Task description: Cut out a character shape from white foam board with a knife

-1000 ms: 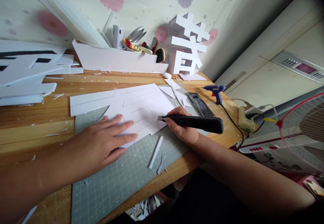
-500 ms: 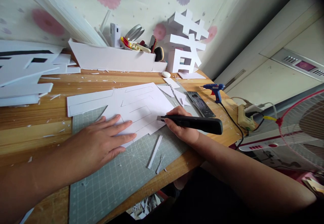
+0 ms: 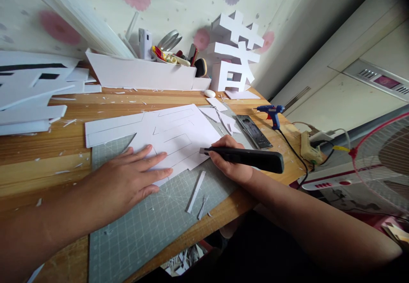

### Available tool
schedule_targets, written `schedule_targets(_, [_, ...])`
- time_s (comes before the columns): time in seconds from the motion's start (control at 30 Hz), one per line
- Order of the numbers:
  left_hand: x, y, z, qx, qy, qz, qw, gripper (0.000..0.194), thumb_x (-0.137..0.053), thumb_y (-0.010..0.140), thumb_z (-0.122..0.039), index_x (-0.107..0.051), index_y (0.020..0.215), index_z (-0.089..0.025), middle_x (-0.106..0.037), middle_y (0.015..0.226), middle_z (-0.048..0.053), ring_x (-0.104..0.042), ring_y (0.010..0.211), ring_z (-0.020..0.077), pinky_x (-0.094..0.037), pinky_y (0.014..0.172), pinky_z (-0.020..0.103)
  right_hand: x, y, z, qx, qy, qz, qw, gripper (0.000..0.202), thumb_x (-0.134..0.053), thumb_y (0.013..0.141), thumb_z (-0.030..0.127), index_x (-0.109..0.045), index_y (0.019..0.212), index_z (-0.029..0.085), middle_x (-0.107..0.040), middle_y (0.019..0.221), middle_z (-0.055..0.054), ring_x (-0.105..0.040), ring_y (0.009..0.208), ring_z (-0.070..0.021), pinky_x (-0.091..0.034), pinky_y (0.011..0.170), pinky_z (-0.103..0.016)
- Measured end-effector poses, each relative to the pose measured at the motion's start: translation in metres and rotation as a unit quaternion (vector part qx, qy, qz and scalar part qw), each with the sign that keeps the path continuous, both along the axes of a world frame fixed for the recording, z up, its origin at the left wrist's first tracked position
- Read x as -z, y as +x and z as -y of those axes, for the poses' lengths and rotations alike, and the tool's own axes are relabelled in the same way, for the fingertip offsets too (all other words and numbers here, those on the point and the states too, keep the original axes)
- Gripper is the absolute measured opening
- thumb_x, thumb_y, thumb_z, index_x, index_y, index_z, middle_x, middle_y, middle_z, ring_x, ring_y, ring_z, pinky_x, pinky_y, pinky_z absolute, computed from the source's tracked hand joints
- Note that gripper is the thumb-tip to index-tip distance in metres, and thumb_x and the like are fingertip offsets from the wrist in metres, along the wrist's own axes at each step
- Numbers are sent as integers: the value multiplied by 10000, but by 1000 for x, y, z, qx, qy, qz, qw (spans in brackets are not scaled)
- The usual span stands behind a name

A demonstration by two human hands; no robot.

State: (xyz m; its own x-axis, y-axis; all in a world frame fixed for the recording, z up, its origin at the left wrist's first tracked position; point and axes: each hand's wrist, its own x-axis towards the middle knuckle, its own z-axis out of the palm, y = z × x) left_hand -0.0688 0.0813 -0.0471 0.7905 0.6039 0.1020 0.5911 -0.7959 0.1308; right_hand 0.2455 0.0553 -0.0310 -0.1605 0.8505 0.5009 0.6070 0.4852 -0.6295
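Observation:
My left hand (image 3: 137,173) lies flat with fingers spread on a white foam board sheet (image 3: 179,125), which carries several thin outlined or cut lines. My right hand (image 3: 230,159) is wrapped round a black utility knife (image 3: 252,157). The blade tip rests at the sheet's right part, beside one of the lines. Beneath the sheet is a grey-green cutting mat (image 3: 128,236) with a white grid. A narrow white strip (image 3: 196,192) and a small curled scrap (image 3: 202,208) lie on the mat below my right hand.
A phone (image 3: 254,131) and a blue glue gun (image 3: 271,114) lie to the right, near a power strip (image 3: 308,148) and a fan (image 3: 383,159). Behind stand a white tool box (image 3: 143,75) and a white built-up character (image 3: 234,55). Cut white boards (image 3: 32,91) are stacked at left.
The knife's rear end has swung slightly down and right, and its tip has shifted a little to the right. My left hand has stayed in place on the sheet.

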Motion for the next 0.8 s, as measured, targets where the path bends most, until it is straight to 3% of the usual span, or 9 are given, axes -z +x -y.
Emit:
schedule_targets(0.4, [-7,9,8,-27,2,-15,1000,385,-490,984,-385,-623,1332,-483,-558,1516,-36,-507,1407,385,-447,1100,653,1,0,3,18,-19,-8,1000,128,-663,819,324,-591,856,224,-654,705,7,-565,595,-125,-455,569,-263])
schedule_targets(0.63, [-24,56,11,2,3,-99,995,507,-649,929,-270,-579,1422,-371,-535,1540,23,-488,1405,430,-489,1092,588,-3,-1,3,40,-78,-4,996,151,-689,793,353,-605,817,230,-661,697,1,-578,604,-140,-462,568,-272])
schedule_targets(0.8, [-36,81,9,-20,4,-168,985,623,-474,932,-40,-506,1490,-316,-490,1563,101,-547,1358,404,-511,1072,561,-1,0,6,19,-71,-3,997,140,-676,819,344,-596,842,231,-668,701,9,-575,587,-129,-450,557,-257])
